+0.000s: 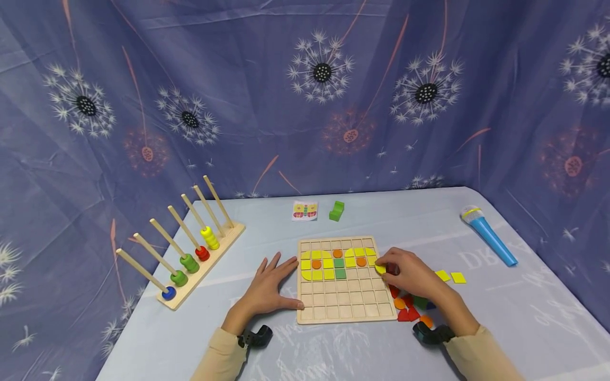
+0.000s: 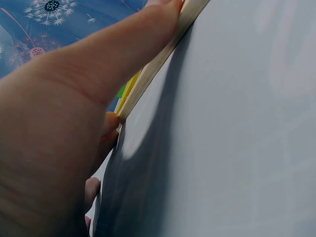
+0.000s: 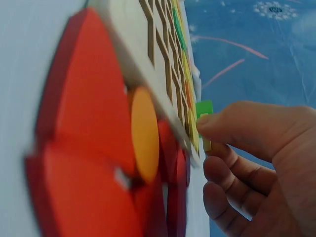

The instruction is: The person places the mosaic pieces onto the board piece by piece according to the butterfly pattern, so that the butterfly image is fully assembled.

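A wooden grid board (image 1: pixel 350 312) lies on the table with yellow, orange and green tiles in its upper rows. My left hand (image 1: pixel 269 288) rests along its left side, fingers spread and fairly straight; the left wrist view has the thumb (image 2: pixel 133 44) against the board's edge. Over the right edge, my right hand (image 1: pixel 412 272) pinches a yellow tile (image 1: pixel 379 269) between thumb and fingers. From the right wrist, that tile (image 3: pixel 207 144) appears edge-on, so its full shape is hidden there. Loose red tiles (image 1: pixel 408 314) lie under and beside the right hand.
Two yellow tiles (image 1: pixel 450 277) lie right of the right forearm. A butterfly pattern card (image 1: pixel 305 211) and a green block (image 1: pixel 336 211) are behind the board. At left stands a peg rack (image 1: pixel 183 293) with coloured beads; a blue toy microphone (image 1: pixel 493 241) lies far right.
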`<state>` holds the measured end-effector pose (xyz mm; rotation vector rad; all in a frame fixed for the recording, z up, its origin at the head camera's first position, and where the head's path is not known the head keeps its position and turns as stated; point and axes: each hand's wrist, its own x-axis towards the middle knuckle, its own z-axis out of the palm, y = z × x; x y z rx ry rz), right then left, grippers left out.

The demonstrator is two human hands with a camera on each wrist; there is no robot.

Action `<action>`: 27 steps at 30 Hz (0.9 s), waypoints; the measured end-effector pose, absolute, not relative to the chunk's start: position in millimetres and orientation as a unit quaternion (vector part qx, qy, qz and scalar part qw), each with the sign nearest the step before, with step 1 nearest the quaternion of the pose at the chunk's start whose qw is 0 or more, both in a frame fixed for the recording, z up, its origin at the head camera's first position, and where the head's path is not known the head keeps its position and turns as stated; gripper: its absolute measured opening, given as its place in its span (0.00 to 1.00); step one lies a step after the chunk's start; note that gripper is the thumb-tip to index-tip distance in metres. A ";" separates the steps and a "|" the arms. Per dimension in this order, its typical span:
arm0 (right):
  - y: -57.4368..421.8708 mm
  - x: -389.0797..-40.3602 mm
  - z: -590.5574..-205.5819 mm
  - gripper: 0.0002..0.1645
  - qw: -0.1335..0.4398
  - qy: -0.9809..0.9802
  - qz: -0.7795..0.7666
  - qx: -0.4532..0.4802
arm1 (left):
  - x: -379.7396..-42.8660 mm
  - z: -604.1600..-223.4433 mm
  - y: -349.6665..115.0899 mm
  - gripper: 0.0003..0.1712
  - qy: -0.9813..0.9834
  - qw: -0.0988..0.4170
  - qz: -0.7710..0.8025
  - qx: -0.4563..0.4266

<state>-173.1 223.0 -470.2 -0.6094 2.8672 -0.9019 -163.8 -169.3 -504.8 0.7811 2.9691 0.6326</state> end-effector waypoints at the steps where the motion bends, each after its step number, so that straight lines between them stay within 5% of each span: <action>1: 219.8 -173.8 -469.7 0.17 0.037 0.933 -0.293 -0.205 | -163.7 -505.1 -169.5 0.64 0.947 0.002 0.202 0.249; 27: 162.8 -179.3 -470.7 0.14 0.023 0.919 -0.271 -0.287 | -162.9 -503.3 -169.0 0.64 0.946 0.000 0.204 0.251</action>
